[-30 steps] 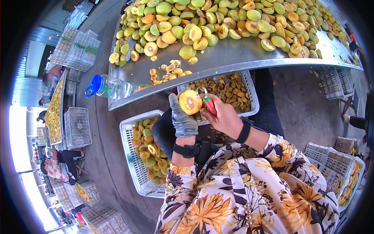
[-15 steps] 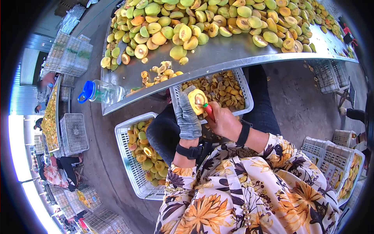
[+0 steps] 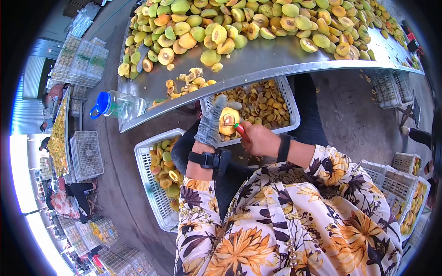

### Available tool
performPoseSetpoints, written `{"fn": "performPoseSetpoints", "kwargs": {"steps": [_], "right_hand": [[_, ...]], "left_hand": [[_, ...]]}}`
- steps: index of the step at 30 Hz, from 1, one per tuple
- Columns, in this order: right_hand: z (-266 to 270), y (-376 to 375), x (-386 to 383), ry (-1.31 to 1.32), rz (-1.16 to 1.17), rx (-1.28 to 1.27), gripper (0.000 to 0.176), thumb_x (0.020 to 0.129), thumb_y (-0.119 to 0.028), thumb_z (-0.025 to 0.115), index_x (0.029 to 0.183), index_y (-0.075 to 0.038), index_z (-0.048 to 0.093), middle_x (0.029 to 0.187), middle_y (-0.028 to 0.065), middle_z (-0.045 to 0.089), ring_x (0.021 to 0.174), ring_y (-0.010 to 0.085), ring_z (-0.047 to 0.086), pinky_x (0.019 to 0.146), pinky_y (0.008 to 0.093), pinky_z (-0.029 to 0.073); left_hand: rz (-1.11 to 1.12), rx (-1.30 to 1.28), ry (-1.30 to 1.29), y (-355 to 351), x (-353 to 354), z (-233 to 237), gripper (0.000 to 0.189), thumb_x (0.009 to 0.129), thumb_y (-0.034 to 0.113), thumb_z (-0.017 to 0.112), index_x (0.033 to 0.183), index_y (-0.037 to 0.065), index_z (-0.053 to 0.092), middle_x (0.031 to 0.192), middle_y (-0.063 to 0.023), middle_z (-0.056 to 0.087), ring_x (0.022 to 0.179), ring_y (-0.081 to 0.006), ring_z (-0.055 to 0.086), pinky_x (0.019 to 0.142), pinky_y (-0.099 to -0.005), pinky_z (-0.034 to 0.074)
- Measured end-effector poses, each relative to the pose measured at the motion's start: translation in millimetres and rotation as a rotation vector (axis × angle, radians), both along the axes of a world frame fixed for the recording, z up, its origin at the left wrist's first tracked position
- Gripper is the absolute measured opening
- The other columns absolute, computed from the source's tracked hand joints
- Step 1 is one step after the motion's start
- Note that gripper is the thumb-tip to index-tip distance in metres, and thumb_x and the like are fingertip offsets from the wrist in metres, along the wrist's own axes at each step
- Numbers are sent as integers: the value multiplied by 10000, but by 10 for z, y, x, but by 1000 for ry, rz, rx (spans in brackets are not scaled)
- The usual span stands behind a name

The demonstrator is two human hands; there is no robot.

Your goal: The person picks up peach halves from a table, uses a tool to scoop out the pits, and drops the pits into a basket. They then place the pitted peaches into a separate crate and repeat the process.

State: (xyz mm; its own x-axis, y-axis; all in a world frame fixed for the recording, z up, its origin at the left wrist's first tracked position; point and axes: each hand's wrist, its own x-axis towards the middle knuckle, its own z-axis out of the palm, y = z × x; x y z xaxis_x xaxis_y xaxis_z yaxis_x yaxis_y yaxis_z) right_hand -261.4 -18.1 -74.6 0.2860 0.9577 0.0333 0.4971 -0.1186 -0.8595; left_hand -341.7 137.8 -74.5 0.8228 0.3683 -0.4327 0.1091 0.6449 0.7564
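Observation:
In a grey knitted glove, my left hand (image 3: 209,125) is closed around a yellow peach half (image 3: 229,120), cut face up with the brown pit hollow showing. My bare right hand (image 3: 261,139) grips a red-handled pitting tool (image 3: 241,132). Its green collar is against the cut face; the working tip cannot be made out. Below both hands is a white crate (image 3: 296,120) of small brownish-yellow fruit pieces. By my left leg, another white crate (image 3: 146,177) holds greenish-yellow peach halves.
A metal table (image 3: 276,60) ahead bears a heap of peach halves (image 3: 258,20) and a small pile of scraps (image 3: 191,83). A blue-capped plastic bottle (image 3: 122,106) lies at its left corner. Crates (image 3: 391,188) stand at right; other people (image 3: 69,200) sit at far left.
My left hand and the peach half have shifted slightly left, and the cut face has turned. My right hand has moved a little down and left, keeping the tool at the fruit.

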Motion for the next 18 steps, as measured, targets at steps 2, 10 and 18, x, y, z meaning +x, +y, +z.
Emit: {"fn": "performPoseSetpoints", "kwargs": {"steps": [2,10,18], "right_hand": [[18,37,25,-17,-5,-14,269,710,-79,569,922,13,432,597,215,539,586,383,565,525,413,444],[115,5,1,-41,-187,227,536,727,-122,604,1152,61,333,658,216,561,616,396,567,574,422,463],[79,-512,-53,-102,-154,7,670,721,-138,622,1238,54,240,598,195,540,575,366,570,518,416,446]], "left_hand": [[156,38,-22,-80,21,89,440,857,453,486,1026,51,541,855,-127,618,706,-226,611,639,-348,526],[474,-227,-16,-188,-103,232,559,824,578,431,952,52,573,789,-123,622,594,-243,616,385,-272,486],[514,-85,-232,-345,-682,453,568,858,548,383,1061,36,522,862,-181,613,519,-248,585,291,-226,377]]}}
